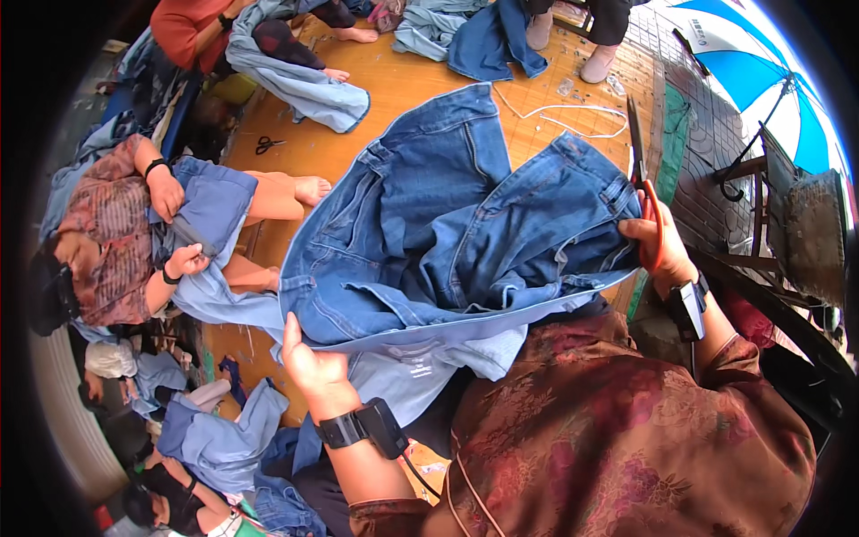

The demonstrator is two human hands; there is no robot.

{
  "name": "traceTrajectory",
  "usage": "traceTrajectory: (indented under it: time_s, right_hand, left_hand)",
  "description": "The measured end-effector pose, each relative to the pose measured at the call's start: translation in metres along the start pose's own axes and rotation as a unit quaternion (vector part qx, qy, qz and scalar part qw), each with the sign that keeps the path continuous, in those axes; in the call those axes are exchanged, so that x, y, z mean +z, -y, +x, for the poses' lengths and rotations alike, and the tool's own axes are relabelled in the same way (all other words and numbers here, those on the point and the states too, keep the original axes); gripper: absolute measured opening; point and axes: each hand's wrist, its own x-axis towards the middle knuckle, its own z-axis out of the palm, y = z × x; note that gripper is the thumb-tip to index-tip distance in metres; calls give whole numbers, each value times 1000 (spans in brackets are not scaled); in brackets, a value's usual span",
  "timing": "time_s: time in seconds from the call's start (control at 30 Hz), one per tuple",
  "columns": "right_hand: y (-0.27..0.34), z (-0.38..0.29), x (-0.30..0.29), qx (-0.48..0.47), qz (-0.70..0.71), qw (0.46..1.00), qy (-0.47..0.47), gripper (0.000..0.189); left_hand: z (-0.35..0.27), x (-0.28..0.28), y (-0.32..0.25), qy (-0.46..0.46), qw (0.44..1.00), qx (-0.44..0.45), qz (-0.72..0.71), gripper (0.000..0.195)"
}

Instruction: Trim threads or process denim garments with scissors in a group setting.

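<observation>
Spread between my hands is a pair of blue denim jeans (429, 248), its waistband stretched and its inside showing. My left hand (315, 366) grips the waistband at the lower left, thumb up along the edge. At the right, my right hand (661, 245) pinches the other end of the waistband and also holds scissors (641, 161) with orange-red handles, blades pointing up and away from the cloth. The blades look closed together. Lighter denim cloth (409, 382) hangs below the waistband near my lap.
Beyond the jeans lie a white cord (584, 107), small scissors (267, 144) and denim garments (496, 40) on a wooden platform (402, 94). Several people sit along the left and top, handling denim; one person's feet rest at top right. A blue and white umbrella (758, 60) stands at the right.
</observation>
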Motion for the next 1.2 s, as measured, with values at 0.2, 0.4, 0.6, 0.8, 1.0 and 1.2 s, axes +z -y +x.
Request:
traceTrajectory:
  time_s: [0.2,0.4,0.6,0.8,1.0,1.2]
  right_hand:
    - [-36,-5,-26,54,-65,996,-42,30]
    - [-33,-9,-1,77,-43,993,-78,18]
    - [-29,-2,-39,-116,-209,958,-156,18]
    - [4,-4,45,-137,-178,965,132,28]
    - [-15,3,143,-17,-206,882,423,41]
    - [-45,33,201,-191,-313,793,487,39]
  left_hand:
    - [-38,-45,37,-34,997,-66,-23,43]
    - [-60,-79,57,-39,983,-64,166,39]
    - [-52,-67,67,-17,976,49,211,32]
    - [-47,-62,65,-39,999,-24,-7,28]
    - [-71,-82,32,-20,991,-131,-24,32]
    - [-137,-80,-26,-33,954,183,234,25]
